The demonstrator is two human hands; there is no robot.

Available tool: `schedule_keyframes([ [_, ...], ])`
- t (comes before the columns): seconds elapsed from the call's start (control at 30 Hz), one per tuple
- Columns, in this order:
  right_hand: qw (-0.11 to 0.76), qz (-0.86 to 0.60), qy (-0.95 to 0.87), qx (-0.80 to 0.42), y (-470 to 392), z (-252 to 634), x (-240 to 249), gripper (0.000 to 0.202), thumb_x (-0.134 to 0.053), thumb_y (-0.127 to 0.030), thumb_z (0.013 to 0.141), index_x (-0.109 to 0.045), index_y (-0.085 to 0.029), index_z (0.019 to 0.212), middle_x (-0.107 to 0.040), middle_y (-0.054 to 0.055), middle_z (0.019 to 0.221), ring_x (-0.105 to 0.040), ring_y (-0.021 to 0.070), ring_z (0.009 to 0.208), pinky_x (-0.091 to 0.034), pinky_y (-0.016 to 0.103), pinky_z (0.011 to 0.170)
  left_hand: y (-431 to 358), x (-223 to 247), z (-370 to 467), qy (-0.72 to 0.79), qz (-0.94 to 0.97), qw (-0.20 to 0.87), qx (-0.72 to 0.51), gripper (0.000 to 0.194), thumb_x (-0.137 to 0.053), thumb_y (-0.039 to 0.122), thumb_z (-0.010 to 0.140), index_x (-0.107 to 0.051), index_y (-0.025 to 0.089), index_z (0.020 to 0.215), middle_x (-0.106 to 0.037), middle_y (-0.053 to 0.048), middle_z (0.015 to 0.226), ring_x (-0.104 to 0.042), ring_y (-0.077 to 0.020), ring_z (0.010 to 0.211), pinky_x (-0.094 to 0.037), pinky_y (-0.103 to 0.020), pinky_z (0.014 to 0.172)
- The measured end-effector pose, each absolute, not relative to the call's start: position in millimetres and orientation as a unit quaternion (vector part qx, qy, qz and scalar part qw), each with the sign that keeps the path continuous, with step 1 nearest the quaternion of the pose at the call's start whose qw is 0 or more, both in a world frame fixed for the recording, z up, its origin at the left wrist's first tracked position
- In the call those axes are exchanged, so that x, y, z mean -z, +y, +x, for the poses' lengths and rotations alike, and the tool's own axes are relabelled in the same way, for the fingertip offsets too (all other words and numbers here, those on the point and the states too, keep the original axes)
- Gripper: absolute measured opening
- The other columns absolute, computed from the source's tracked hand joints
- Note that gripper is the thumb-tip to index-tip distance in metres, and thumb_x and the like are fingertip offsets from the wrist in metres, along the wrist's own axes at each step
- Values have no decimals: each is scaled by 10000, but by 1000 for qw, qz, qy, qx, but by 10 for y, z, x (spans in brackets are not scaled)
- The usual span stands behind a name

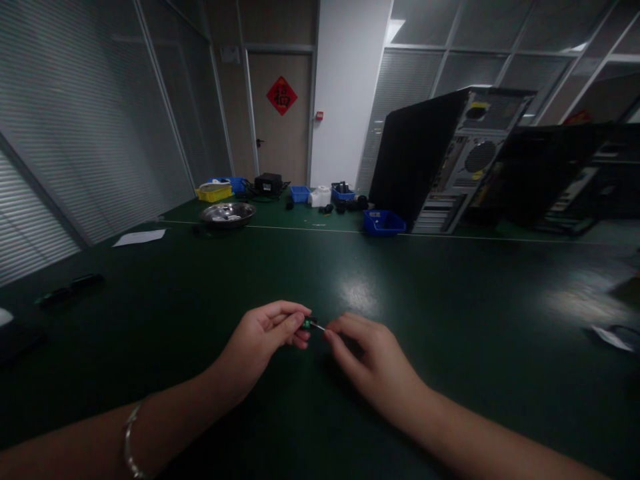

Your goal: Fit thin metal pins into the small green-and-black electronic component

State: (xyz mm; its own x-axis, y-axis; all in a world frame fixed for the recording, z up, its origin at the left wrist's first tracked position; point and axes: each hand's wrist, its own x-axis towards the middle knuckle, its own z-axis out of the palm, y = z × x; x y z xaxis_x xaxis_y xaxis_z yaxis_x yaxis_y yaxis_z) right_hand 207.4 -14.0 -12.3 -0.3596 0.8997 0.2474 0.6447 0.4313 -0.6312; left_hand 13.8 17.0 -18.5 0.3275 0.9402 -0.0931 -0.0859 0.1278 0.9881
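My left hand pinches a small black part with a green circuit board between thumb and fingers. Just to its right, my right hand holds a thin, light-coloured pin-like piece between thumb and forefinger. The left end of that piece meets the right side of the circuit board part; whether it goes inside cannot be seen. Both hands are held above the dark green table, near the middle of the view.
Toward the back stand a metal bowl, a yellow bin, a blue tray and a black computer tower. A white paper and dark objects lie at the left. Another white slip is far right.
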Motion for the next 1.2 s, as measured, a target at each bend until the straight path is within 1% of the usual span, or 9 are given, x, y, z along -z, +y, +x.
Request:
schedule_keyframes([
  [0.33,280,-492,-796,-216,-140,2081,108,193,-457,-249,925,-642,-210,885,-602,12,800,-545,127,676,-405,239,625,158,140,159,424,548,589,-416,210,-672,237,768,-666,100,927,-691,-55,798,-636,-153,711,-515,-276,683],
  [0.6,301,-476,-798,-216,-136,2085,125,188,-467,-237,926,-641,-192,870,-605,14,784,-551,124,684,-411,235,639,157,137,153,421,523,616,-410,238,-695,262,755,-677,103,931,-693,-49,765,-626,-144,686,-509,-267,666],
  [0.87,316,-455,-803,-222,-148,2092,103,206,-455,-229,927,-646,-179,870,-617,30,787,-559,135,704,-426,244,653,149,132,140,410,512,636,-407,230,-705,268,758,-696,117,930,-701,-67,795,-622,-159,707,-501,-296,689],
  [1.2,311,-451,-805,-226,-148,2086,88,196,-459,-210,923,-641,-169,862,-617,30,795,-566,134,719,-422,247,655,179,160,128,396,490,664,-402,210,-713,258,753,-698,121,913,-693,-54,784,-610,-144,704,-485,-285,695],
])
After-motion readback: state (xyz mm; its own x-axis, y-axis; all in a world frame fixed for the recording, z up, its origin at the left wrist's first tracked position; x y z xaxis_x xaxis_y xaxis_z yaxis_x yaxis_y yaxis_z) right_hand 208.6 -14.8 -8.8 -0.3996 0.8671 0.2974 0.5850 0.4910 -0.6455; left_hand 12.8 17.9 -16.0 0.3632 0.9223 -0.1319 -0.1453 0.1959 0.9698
